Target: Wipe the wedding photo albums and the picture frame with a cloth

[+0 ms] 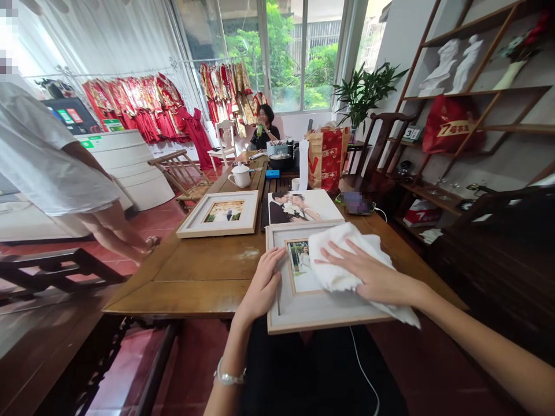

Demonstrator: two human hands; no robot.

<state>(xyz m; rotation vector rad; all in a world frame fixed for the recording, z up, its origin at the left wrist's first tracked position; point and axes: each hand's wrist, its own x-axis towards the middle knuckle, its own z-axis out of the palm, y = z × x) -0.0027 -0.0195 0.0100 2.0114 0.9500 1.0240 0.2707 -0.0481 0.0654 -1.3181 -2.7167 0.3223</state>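
Note:
A light-wood picture frame (277,323) with a wide white mat leans over the table's near edge, tilted toward me. A small photo (300,257) of a person in white shows at its centre. My left hand (265,283) holds the frame's left edge, fingertips resting on the mat. My right hand (353,268) lies on a crumpled white cloth (373,245), fingers spread, pressing it against the frame's face. The cloth hides the right part of the frame, and one end hangs past its lower right edge.
A second framed photo (219,214) lies on the wooden table (173,289) to the left. Beyond are a couple's photo panel (303,207), a white lidded cup (240,175), a red paper bag (327,159) and a phone (355,203). One person stands left; another sits at the far end.

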